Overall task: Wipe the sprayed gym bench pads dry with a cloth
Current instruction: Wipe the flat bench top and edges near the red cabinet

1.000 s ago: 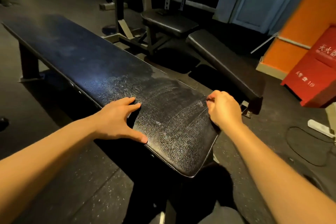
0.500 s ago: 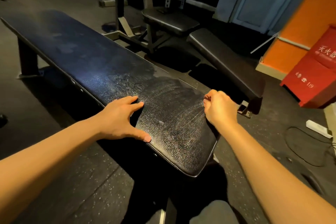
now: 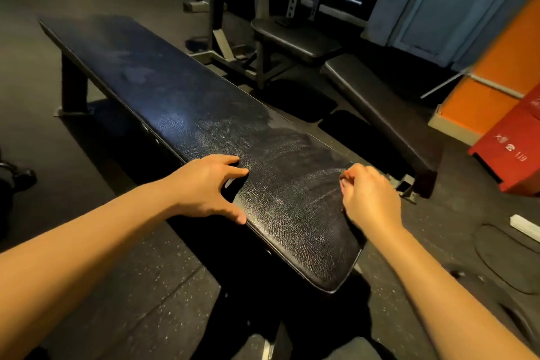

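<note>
Bench pads (image 3: 181, 102) (image 3: 295, 41) (image 3: 380, 114), three; hands (image 3: 204, 184) (image 3: 371, 199), two

The bench pad (image 3: 204, 114) is black with a fine crackled grain. It glints bluish toward the far end and is streaked with pale, chalky smears at the near end. The floor (image 3: 140, 286) is dark grey with light flecks. Off to the right stand an orange wall (image 3: 508, 55), a red box (image 3: 520, 126) with white markings, and blue-grey panels (image 3: 438, 3). A second pad (image 3: 380, 108) is plain black.
</note>
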Demonstrator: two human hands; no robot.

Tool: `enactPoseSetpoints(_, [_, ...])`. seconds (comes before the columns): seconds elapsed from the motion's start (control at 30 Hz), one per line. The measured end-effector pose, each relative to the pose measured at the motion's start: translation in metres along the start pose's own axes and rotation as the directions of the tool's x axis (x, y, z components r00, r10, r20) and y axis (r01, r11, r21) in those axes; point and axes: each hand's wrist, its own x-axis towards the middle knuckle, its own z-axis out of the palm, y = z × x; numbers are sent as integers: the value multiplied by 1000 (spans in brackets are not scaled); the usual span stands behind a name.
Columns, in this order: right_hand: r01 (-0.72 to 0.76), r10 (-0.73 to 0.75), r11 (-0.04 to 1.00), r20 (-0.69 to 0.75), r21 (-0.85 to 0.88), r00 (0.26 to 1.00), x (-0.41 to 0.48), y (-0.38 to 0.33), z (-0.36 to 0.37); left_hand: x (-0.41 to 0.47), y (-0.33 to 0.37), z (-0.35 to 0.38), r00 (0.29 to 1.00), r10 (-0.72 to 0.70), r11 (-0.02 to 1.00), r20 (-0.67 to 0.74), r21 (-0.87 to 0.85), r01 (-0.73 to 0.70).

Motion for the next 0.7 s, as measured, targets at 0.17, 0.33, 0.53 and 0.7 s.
enactPoseSetpoints(0.17, [233,-260,939,78,251,962,-44,-98,9,-1,0,1,1000,13,999,-23,33,-12])
enactPoseSetpoints(0.33, [356,-382,896,51,268,923,-68,-49,-8,1,-2,0,999,21,999,-39,39,-19])
enactPoseSetpoints(0.53, [-96,96,993,-1,-66,995,42,6,2,-1,-1,2,997,26,999,-71,24,-24])
enactPoseSetpoints(0.7, [160,-176,976,99,148,979,3,-95,12,0,0,0,998,17,999,-68,42,-14])
